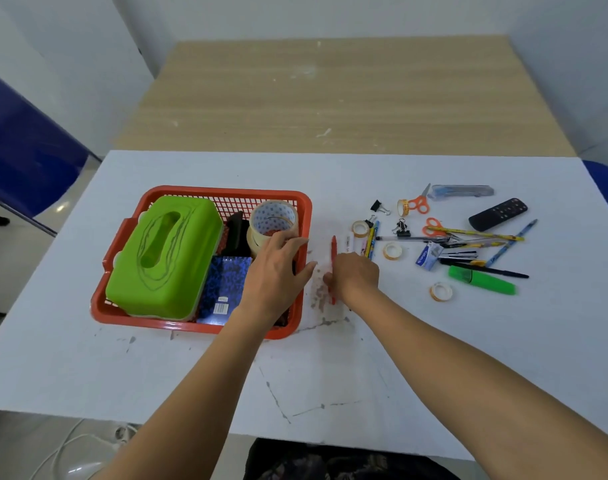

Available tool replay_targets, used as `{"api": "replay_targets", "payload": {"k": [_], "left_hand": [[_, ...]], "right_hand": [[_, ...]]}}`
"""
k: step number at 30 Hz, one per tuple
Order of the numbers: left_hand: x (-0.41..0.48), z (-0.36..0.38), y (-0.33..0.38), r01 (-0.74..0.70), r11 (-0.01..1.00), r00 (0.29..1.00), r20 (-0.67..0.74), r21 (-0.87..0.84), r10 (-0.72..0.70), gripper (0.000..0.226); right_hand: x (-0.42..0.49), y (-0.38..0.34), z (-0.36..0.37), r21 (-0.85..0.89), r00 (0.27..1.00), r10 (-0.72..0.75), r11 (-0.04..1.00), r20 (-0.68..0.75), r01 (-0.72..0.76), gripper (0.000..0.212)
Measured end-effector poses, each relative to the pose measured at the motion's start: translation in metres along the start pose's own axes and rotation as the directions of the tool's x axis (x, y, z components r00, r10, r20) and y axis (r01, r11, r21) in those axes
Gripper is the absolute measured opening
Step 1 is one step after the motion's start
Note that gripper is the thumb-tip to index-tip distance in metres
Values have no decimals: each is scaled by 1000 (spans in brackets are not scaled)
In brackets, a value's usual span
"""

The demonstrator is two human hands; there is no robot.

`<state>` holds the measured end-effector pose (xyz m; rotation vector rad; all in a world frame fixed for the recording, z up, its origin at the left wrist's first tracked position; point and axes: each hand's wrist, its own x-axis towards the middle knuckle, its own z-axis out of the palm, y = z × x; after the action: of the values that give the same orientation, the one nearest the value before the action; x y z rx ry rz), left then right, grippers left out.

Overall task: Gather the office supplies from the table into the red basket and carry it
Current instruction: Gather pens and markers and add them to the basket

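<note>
**Beside the red basket, a pen in the right hand**

Just right of the red plastic mesh basket (305, 206), the right hand (352, 277) is curled over a slim red pen (333, 249) – fingers folded round its lower half, the pen lying low against the white table (399, 358), its upper end pointing away from the person. Over the basket's right rim the left hand (274, 268) lies flat with fingers straight and slightly spread, holding nothing; its fingertips reach the near side of a large roll of clear packing tape (273, 220) inside the basket, though whether they press on it cannot be told.

Inside the basket, a lime-green plastic tissue box (164, 258) fills the left half, and a blue patterned notebook (222, 282) lies at the near side. Well to the basket's right lies a scatter – orange-handled scissors (419, 203), a black remote control (498, 213), a green highlighter (481, 280), small tape rolls (441, 292), pens and binder clips.
</note>
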<state>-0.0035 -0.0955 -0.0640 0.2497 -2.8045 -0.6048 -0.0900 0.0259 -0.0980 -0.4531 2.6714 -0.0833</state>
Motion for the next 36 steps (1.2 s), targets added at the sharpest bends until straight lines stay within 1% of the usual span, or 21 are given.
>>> {"api": "replay_targets", "payload": {"k": [4,6,8,11,12,13,15,18,22,24,27,29,31,33,36], "left_hand": [[3,0,-1,9,1000,1000,19,-25,-9,45],[5,0,-1,-8,999,1000,26,-35,9,44],[9,1,-1,-19,998,999,33,-52,21,43],[17,0,0,-75,996,996,39,-39,76,40],[20,0,1,-96,995,994,47,-30,98,39],[24,-1,2,-118,993,991,56,-25,120,38],[31,-1,6,-171,985,983,64,-24,172,36],[44,-3,15,-301,954,950,81,-2,300,34],[58,-7,26,-481,875,871,140,52,470,31],[62,-8,28,-532,845,842,146,56,520,25],[65,-10,26,-550,834,831,137,51,540,17],[65,-13,24,-563,824,823,121,56,555,15],[63,-15,23,-543,838,837,108,52,536,14],[61,-18,20,-481,876,872,124,37,474,15],[57,-26,12,-312,950,942,137,21,306,20]], "right_hand": [[-6,9,-3,149,996,83,985,8,-84,35],[-9,14,-5,195,994,108,975,1,-106,37],[-12,19,-8,249,993,118,962,-15,-111,34],[-21,28,-19,312,994,86,948,-62,-63,29],[-24,30,-24,326,994,71,944,-83,-40,24],[-28,33,-29,341,992,61,940,-114,-19,19],[-34,36,-39,364,981,44,931,-187,28,18],[-41,37,-51,336,959,6,937,-283,94,16],[-48,34,-62,218,926,-86,960,-368,176,17],[-53,31,-67,144,902,-127,969,-413,203,17],[-58,30,-71,22,879,-180,977,-442,211,18],[-58,27,-73,-28,869,-200,977,-452,211,19],[-57,23,-73,-50,865,-215,975,-453,217,21],[-55,18,-74,-22,860,-214,973,-463,231,24],[-52,9,-74,56,831,-195,964,-522,261,27]]}}
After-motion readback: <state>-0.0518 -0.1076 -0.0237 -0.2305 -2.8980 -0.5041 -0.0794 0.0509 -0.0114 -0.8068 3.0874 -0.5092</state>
